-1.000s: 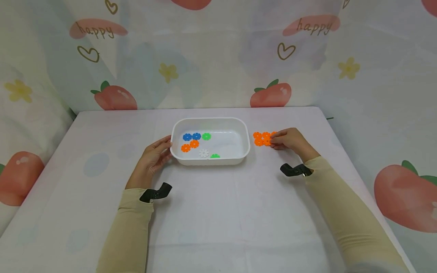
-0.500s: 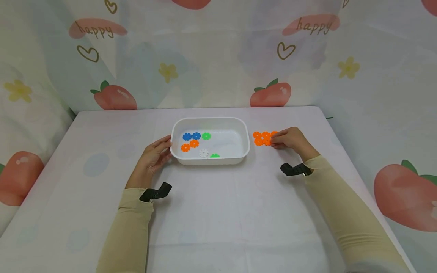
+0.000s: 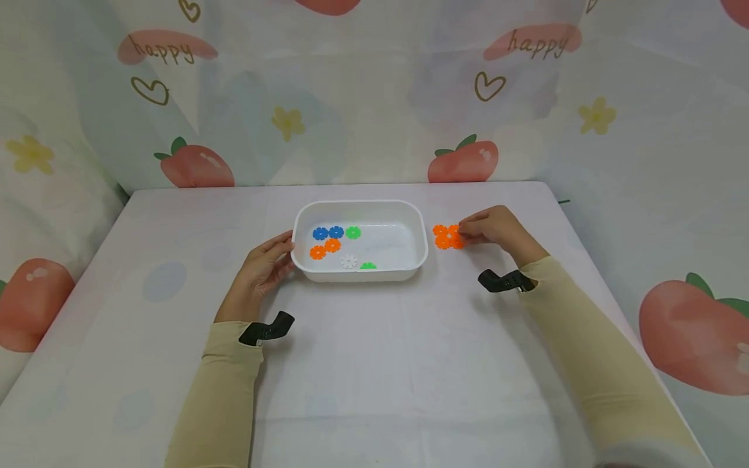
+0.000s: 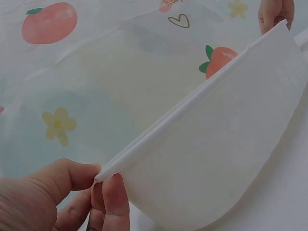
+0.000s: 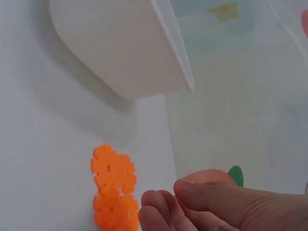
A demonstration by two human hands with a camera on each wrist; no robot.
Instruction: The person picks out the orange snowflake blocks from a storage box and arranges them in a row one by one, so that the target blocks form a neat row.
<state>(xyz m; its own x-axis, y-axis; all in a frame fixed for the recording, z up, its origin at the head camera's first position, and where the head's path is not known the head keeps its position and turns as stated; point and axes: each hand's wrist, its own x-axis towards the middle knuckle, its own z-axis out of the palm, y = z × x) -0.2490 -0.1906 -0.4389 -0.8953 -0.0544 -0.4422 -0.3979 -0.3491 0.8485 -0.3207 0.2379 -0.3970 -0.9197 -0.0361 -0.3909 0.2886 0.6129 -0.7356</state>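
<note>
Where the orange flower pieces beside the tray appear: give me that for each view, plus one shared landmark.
Head: the orange flower pieces lie right of centre, next to the right hand.
Left wrist: not in this picture.
Right wrist: orange flower pieces at lower left, reaching the bottom edge.
Shared landmark: the white tray, near centre in head, slanting across the right side in left wrist, upper left in right wrist.

Near the desk's [image 3: 374, 364] far edge, a tray [image 3: 359, 277] is holding discs [image 3: 332, 245]; other discs [image 3: 443, 242] are lying to its right.
</note>
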